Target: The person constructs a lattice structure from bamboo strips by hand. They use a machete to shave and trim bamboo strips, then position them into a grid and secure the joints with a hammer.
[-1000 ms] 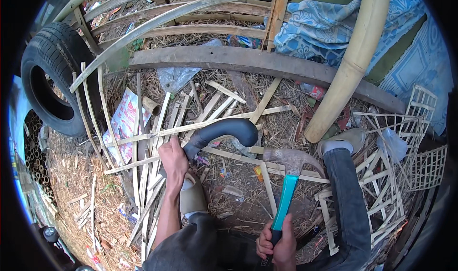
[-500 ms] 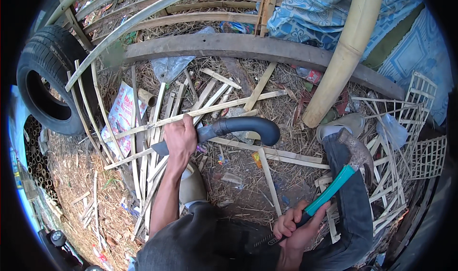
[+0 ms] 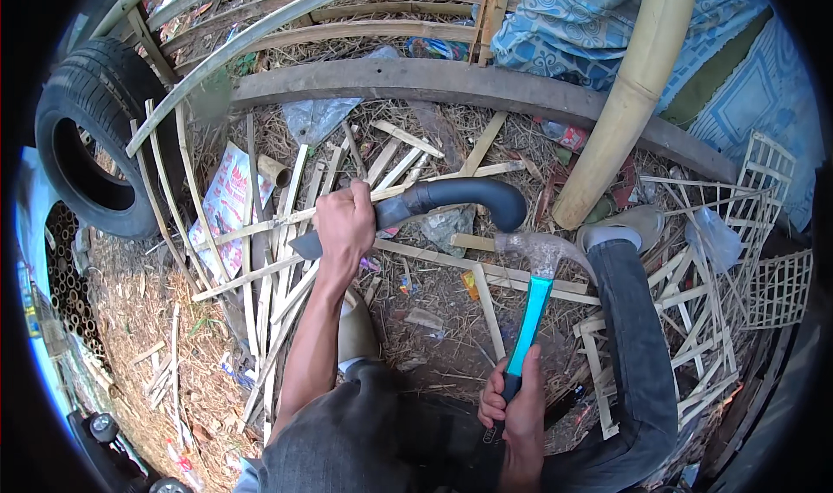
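A: Our hammer has swung from over our right shin to just beside the curved end of the knife's handle. Our left hand has brought the knife a little farther out and to the right.

B: What are our 2 hands doing?

A: The left is wrapped around the knife just behind the handle, with the dark blade poking out past the fist. Our right hand grips the hammer low, its claw facing away from the knife. We can't tell whether metal touches handle.

B: How do we tap well here?

A: We'd keep our left wrist firm, meet the end squarely and use short strokes; its curve could make the face glance off. We should watch our fingers near the edge.

B: And the strips below?

A: They lie as before on the ground, under the knife and hammer.
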Tool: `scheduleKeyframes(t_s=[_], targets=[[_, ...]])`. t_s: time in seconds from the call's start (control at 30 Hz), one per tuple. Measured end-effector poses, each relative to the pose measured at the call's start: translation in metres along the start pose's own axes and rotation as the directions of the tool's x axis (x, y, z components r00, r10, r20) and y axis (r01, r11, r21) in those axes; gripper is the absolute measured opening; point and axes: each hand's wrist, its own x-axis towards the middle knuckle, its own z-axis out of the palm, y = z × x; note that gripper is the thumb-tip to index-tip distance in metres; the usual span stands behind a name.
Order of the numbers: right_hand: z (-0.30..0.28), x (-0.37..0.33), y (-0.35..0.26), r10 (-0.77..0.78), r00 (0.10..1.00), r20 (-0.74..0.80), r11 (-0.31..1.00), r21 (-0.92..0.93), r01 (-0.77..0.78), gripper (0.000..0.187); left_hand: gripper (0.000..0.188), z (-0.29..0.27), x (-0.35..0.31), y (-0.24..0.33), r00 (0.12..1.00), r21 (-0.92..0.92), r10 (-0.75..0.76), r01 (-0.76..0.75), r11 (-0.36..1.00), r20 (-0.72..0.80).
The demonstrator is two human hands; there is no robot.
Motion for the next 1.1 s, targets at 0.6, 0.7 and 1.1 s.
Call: scheduleKeyframes(t_s=[0.6,0.7,1.1], targets=[[0.04,0.195,-0.17,-0.751,0.441,0.492,-0.326,-0.857,0.4,0.05,0.046,-0.001,-0.022,-0.001,0.904,0.151,0.426,-0.416,0.897,-0.043],[0.067,0.226,-0.188,-0.578,0.476,0.663,-0.561,-0.746,0.358,0.048,0.031,0.001,-0.023,-0.006,0.809,0.203,0.582,-0.558,0.804,-0.081],[0.039,0.124,-0.092,0.178,0.809,0.559,0.403,-0.792,0.459,0.039,0.047,-0.013,-0.01,0.018,0.676,0.057,0.737,-0.736,0.674,0.017]])
